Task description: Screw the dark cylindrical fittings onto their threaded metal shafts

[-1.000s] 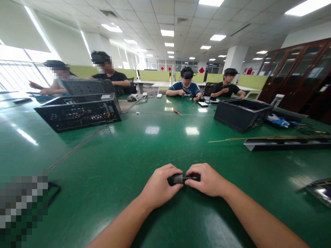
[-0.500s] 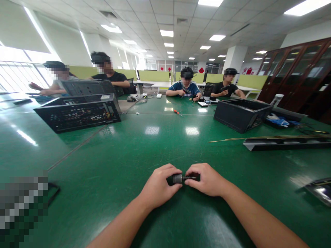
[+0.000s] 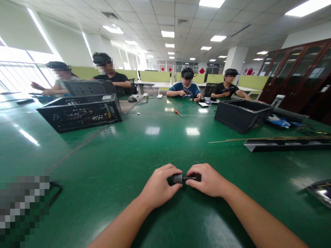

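Head view: a glossy green bench (image 3: 160, 148) spreads across most of the lower scene, its far edge lined with people at work. One in a blue top (image 3: 178, 90) sits at the middle of that edge, one in a black top (image 3: 223, 89) further right, another in a black T-shirt (image 3: 120, 78) to the left, and one in a pale top (image 3: 58, 85) near the far left corner. Toward the left edge lies an open dark case (image 3: 80, 115), with a second dark case (image 3: 90, 88) just behind it; a black box (image 3: 240, 117) sits toward the far right corner. Nearer along the right edge is a long dark strip (image 3: 287, 145).

Near the bench's near edge, at the middle, are the person's own two hands, facing each other. The left hand (image 3: 163, 186) grasps a dark cylindrical part (image 3: 178, 178), thumb below and fingers above; the right hand (image 3: 207, 179) closes with thumb and fingertips around the thin shaft (image 3: 188, 178) that runs from it. Whether the part touches the bench I cannot tell. Well beyond, toward the far edge, lies an orange-handled screwdriver (image 3: 178, 113), and left of it a tiny pale scrap (image 3: 138, 113)
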`<state>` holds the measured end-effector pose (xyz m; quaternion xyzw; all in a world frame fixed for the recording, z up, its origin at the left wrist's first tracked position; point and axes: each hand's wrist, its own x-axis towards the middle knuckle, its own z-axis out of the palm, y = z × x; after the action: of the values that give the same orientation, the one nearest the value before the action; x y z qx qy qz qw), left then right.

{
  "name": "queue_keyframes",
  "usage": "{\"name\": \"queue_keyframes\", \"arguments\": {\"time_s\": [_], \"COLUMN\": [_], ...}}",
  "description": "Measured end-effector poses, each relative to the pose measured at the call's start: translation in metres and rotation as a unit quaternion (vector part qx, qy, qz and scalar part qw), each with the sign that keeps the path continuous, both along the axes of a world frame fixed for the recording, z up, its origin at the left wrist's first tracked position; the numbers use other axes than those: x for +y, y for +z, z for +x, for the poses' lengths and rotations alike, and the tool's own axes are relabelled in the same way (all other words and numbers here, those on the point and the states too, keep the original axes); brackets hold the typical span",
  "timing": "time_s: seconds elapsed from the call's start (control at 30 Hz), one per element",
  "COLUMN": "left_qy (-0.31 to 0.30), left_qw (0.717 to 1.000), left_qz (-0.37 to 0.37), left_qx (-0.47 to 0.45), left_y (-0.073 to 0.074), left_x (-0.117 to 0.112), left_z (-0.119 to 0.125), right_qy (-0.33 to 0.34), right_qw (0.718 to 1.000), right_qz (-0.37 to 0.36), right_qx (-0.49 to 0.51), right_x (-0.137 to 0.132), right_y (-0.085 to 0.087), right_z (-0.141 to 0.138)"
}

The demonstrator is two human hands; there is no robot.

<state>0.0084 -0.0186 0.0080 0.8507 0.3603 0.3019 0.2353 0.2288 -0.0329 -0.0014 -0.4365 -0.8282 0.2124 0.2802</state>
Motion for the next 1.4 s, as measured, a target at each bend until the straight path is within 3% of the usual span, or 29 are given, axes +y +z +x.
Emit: {"name": "queue_keyframes", "arguments": {"time_s": [1.4], "left_qy": [0.003], "left_qw": [1.0], "left_qz": [0.022], "left_qx": [0.0], "left_y": [0.0], "left_x": [0.0021], "left_z": [-0.0029], "right_qy": [-0.005], "right_qw": [1.0], "right_qz": [-0.011], "right_qx": [-0.012], "right_x": [0.0014], "right_y": [0.0006], "right_z": [0.0037]}}
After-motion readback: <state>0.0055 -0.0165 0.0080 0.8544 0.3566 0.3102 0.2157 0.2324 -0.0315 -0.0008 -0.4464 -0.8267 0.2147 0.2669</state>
